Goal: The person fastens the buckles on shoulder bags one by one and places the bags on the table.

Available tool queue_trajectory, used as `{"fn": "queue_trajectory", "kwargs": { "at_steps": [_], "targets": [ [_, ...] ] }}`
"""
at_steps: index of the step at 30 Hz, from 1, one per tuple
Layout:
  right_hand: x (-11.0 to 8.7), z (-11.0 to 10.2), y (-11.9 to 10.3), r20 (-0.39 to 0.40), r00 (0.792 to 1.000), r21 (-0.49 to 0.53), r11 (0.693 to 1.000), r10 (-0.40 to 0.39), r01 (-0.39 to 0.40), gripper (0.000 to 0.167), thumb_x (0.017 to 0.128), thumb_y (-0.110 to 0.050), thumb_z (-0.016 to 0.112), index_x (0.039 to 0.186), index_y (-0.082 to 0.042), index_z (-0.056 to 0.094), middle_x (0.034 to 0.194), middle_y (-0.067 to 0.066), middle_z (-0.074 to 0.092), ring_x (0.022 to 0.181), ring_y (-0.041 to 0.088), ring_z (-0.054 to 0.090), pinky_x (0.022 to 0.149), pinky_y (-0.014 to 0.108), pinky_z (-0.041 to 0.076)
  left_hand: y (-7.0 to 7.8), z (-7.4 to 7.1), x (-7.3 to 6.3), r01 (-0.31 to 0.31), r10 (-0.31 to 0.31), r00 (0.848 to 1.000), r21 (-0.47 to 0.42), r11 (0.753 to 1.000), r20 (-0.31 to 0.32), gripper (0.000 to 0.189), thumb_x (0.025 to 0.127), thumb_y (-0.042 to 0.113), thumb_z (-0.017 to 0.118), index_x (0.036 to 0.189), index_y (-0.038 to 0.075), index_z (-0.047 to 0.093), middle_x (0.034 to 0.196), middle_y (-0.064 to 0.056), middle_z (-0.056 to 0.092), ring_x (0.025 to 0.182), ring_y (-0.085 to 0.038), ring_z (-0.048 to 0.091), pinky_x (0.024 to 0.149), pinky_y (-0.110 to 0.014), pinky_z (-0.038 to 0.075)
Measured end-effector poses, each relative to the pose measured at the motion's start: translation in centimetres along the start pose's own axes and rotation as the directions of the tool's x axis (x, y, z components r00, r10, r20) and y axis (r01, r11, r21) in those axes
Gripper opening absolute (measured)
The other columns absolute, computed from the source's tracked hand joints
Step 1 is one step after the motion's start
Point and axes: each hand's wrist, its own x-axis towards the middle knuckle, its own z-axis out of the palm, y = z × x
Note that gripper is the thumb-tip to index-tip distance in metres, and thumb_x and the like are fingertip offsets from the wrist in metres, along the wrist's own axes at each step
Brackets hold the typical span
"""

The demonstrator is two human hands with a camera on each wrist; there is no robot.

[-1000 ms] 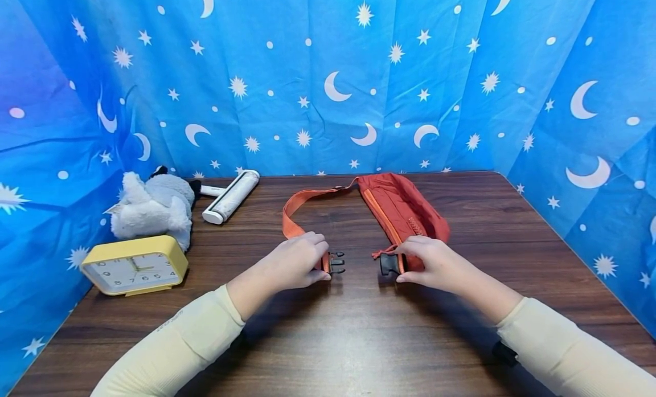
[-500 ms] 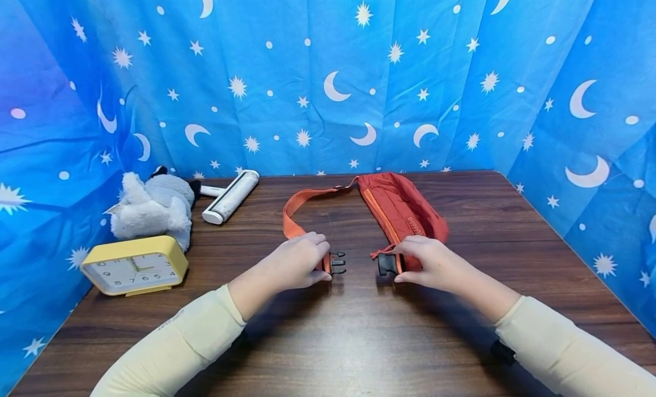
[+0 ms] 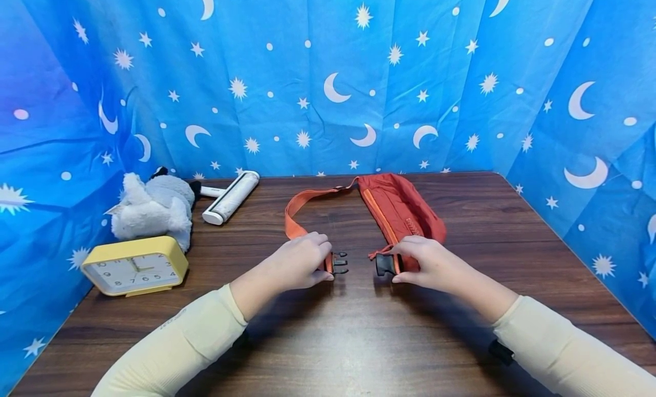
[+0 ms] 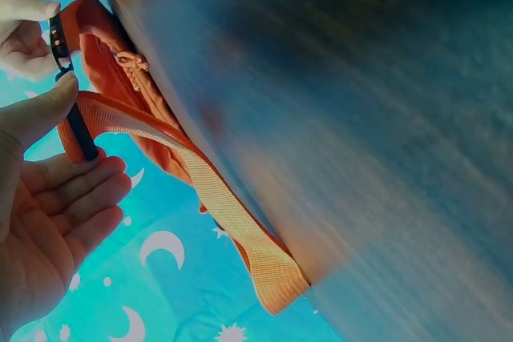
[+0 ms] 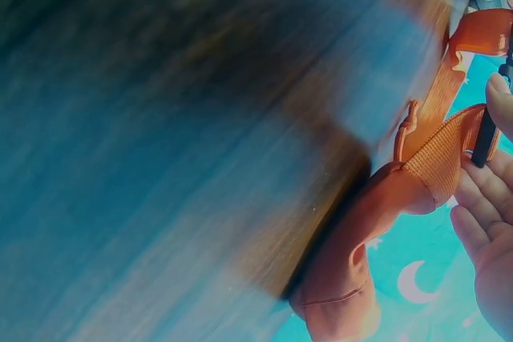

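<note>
A red waist bag [image 3: 402,206] with an orange zipper lies on the table, its orange strap [image 3: 299,209] looping out to the left. My left hand [image 3: 294,261] pinches the pronged half of the black buckle [image 3: 339,262] between thumb and fingers, prongs facing right. Opposite it, my right hand [image 3: 430,264] pinches the socket half of the buckle [image 3: 385,265], its mouth facing left. A short gap separates the two halves. In the left wrist view the strap [image 4: 208,182] runs from the left hand's buckle piece; in the right wrist view webbing [image 5: 441,154] joins the socket to the bag.
On the left of the table [image 3: 348,340] stands a yellow clock [image 3: 135,266]. Behind it lies a grey plush toy [image 3: 154,209], beside a white lint roller [image 3: 232,197]. A blue curtain [image 3: 328,101] with moons and stars encloses the back and sides.
My right hand has shifted slightly left with the socket half, and my left hand slightly right with the pronged half. The gap between them has narrowed; the bag's near end has edged left.
</note>
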Motion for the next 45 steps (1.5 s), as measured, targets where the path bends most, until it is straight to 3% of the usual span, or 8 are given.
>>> {"fn": "queue_trajectory", "kwargs": {
  "at_steps": [10, 20, 37, 45],
  "targets": [
    [0.12, 0.06, 0.00, 0.010, 1.000, -0.004, 1.000, -0.010, 0.010, 0.043, 0.071, -0.029, 0.082, 0.104, -0.006, 0.067, 0.089, -0.001, 0.057, 0.078, 0.013, 0.050, 0.066, 0.029, 0.045, 0.24, -0.08, 0.18, -0.004, 0.004, 1.000, -0.005, 1.000, 0.007, 0.032, 0.079, 0.036, 0.076, 0.086, 0.009, 0.060, 0.076, 0.004, 0.046, 0.069, -0.010, 0.043, 0.061, -0.024, 0.039],
    [0.19, 0.35, -0.05, -0.019, 0.999, 0.008, 0.999, -0.033, 0.033, 0.043, 0.071, -0.027, 0.082, 0.104, -0.005, 0.065, 0.094, 0.001, 0.061, 0.083, 0.014, 0.056, 0.069, 0.031, 0.048, 0.35, 0.21, 0.43, -0.010, 0.010, 1.000, -0.011, 1.000, 0.003, 0.032, 0.079, 0.036, 0.075, 0.085, 0.009, 0.059, 0.076, 0.005, 0.046, 0.069, -0.010, 0.043, 0.062, -0.025, 0.039],
    [0.48, 0.37, -0.52, 0.005, 1.000, 0.016, 1.000, -0.005, 0.005, 0.044, 0.071, -0.028, 0.082, 0.104, -0.004, 0.066, 0.094, 0.003, 0.061, 0.083, 0.015, 0.056, 0.072, 0.033, 0.049, 0.73, 0.18, 0.79, -0.009, 0.009, 1.000, -0.002, 1.000, 0.007, 0.032, 0.080, 0.038, 0.074, 0.084, 0.010, 0.058, 0.075, 0.005, 0.045, 0.069, -0.010, 0.043, 0.061, -0.024, 0.039],
    [0.70, 0.60, -0.49, -0.008, 0.999, 0.003, 0.999, -0.042, 0.043, 0.043, 0.071, -0.029, 0.082, 0.102, -0.004, 0.067, 0.091, 0.004, 0.061, 0.079, 0.014, 0.053, 0.068, 0.031, 0.047, 0.99, 0.16, 0.91, -0.008, 0.009, 1.000, -0.019, 1.000, 0.015, 0.032, 0.079, 0.037, 0.075, 0.085, 0.009, 0.059, 0.075, 0.004, 0.045, 0.068, -0.011, 0.043, 0.061, -0.024, 0.038]
  ]
}}
